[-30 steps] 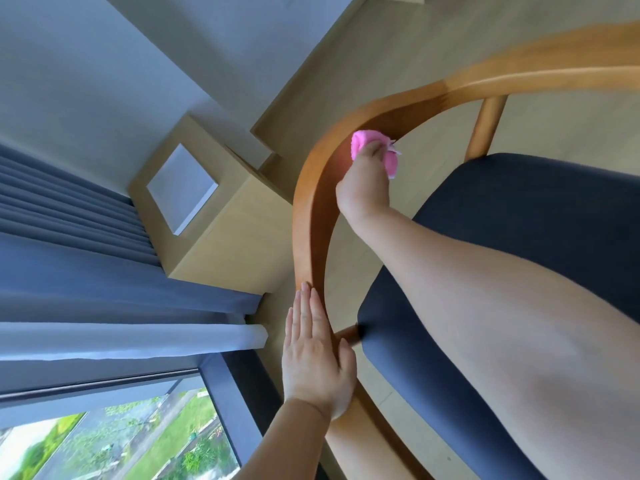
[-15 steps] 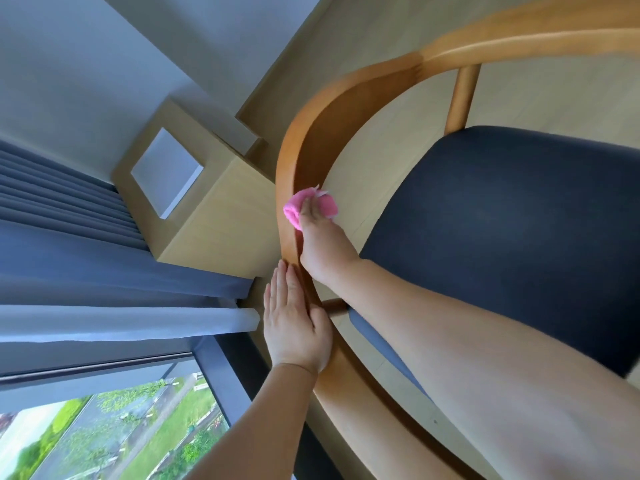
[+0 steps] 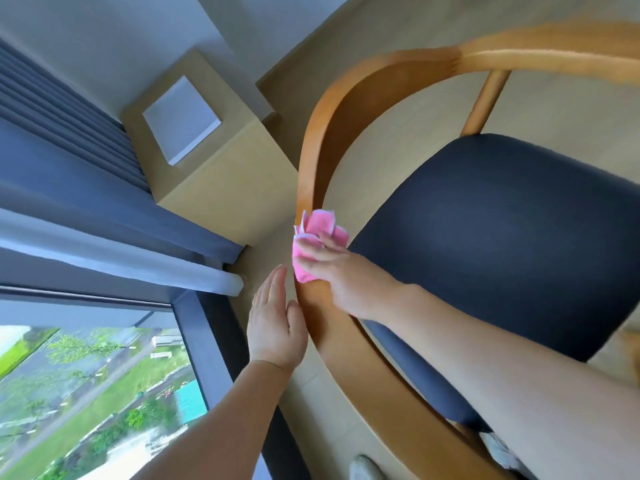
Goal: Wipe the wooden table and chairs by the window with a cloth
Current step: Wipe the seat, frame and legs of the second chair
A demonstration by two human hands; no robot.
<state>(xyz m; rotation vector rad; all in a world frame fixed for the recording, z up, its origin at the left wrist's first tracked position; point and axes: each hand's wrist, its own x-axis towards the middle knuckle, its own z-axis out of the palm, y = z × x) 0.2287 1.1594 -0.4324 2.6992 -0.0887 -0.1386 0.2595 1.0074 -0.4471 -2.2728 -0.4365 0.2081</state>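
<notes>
Right hand [image 3: 341, 271] grips the bunched pink cloth [image 3: 313, 242]; best pressed firmly along the curved wooden chair rail [image 3: 308, 161], left hand [image 3: 275, 327] flat, steadying.

Seemingly narrow gap: armrest [image 3: 311, 161], wooden cabinet [image 3: 221, 188].

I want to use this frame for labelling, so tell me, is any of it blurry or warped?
Head view: wide-angle bending curves the curtain and window frame; motion blur smears the chair's wooden armrest at top right; the pink cloth and both hands stay fairly sharp; daylight is even, no harsh glare.
</notes>
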